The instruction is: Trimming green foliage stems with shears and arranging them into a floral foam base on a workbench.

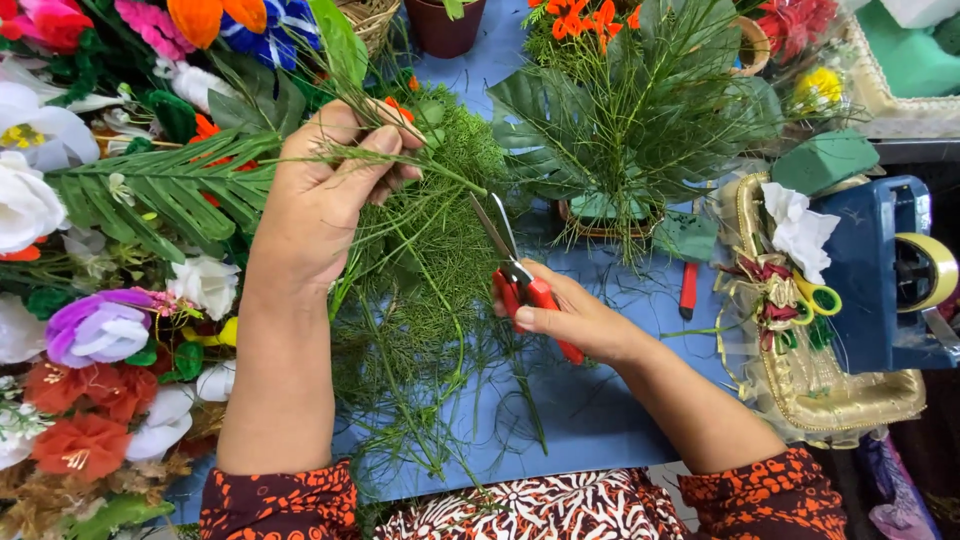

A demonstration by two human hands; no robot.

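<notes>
The left hand (325, 195), upper centre-left of the frame, is closed on a thin green stem (440, 175), pinching it between thumb and fingers so that the stem runs out level to the right, presented toward the blades. The right hand (575, 320), centre of the frame, grips a pair of red-handled scissors (520, 280); the blades stand apart and point up-left, their tips just beside the stem but, as far as can be judged, not yet on it. Under both hands a loose heap of feathery fern (430, 290) lies spread on the blue table (600, 420), within reach of either hand. At upper centre a low basket (600, 225) holds a block of green foam with leaves and orange flowers stuck upright into it. A gold tray (840, 395) at right carries ribbon, a white flower and yellow-handled scissors. A blue tape dispenser (880, 270) stands beside it at the right edge. Artificial flowers (90, 330) are piled along the left edge.
</notes>
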